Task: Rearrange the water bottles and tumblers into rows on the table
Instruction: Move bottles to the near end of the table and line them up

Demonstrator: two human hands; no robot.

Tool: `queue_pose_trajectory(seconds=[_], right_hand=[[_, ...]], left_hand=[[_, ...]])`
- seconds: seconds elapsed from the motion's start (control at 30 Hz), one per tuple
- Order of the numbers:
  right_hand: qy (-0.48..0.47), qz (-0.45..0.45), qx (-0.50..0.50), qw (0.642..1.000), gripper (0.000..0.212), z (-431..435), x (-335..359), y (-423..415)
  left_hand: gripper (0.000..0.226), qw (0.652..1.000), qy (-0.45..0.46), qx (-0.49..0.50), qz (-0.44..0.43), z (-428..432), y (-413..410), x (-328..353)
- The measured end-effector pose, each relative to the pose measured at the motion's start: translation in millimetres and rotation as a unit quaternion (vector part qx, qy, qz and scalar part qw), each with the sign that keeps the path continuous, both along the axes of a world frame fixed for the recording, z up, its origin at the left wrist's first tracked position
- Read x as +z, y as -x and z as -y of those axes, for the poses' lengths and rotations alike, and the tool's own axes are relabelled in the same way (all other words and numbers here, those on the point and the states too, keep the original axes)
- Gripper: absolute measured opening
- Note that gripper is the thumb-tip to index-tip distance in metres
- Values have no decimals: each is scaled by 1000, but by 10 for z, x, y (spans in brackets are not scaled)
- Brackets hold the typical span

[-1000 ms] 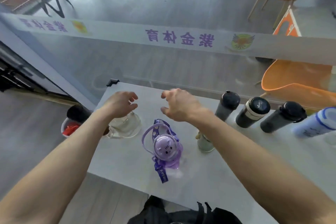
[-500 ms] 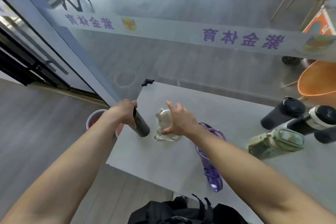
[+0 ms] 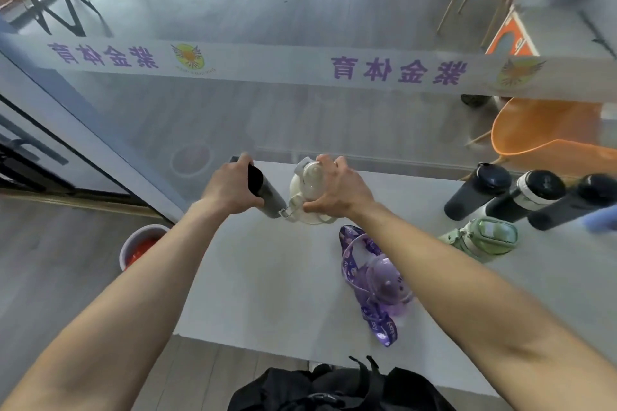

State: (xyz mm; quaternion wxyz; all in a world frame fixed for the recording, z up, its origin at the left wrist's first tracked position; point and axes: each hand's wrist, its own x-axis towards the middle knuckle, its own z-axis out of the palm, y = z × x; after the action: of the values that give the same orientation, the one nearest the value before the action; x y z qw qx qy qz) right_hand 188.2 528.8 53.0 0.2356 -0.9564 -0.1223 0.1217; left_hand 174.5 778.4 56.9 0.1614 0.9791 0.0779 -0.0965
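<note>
My left hand (image 3: 230, 192) grips a grey tumbler with a black top (image 3: 267, 193) near the far left corner of the white table (image 3: 267, 287). Right beside it, my right hand (image 3: 337, 188) is closed on a cream bottle with a handle (image 3: 305, 190). A purple bottle with a printed strap (image 3: 384, 280) stands nearer me. A green bottle (image 3: 484, 238) stands to its right. Behind that, three dark bottles (image 3: 475, 190) (image 3: 526, 195) (image 3: 574, 200) form a row along the far edge, with a blurred blue-white bottle (image 3: 601, 220) at the frame edge.
A glass wall with a white banner (image 3: 300, 67) rises just behind the table. A red-filled bucket (image 3: 142, 245) sits on the floor left of the table. A black bag (image 3: 334, 387) lies at the near edge. Orange chairs (image 3: 551, 137) stand beyond the glass.
Both hands went from hovering with nothing in them to gripping: the left closed on the grey tumbler, the right on the cream bottle. Both bottles now stand further back, near the far left corner.
</note>
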Motion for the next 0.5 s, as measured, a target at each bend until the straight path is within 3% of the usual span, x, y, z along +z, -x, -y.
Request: queue_pose_trajectory(seconds=[0.3, 0.5], right_hand=[[62, -8, -50, 997, 109, 1483, 147, -319], [142, -37, -67, 987, 106, 1933, -28, -522]], left_hand=[[67, 996, 25, -74, 53, 1105, -533, -38], [63, 993, 38, -105, 46, 1704, -770, -186]])
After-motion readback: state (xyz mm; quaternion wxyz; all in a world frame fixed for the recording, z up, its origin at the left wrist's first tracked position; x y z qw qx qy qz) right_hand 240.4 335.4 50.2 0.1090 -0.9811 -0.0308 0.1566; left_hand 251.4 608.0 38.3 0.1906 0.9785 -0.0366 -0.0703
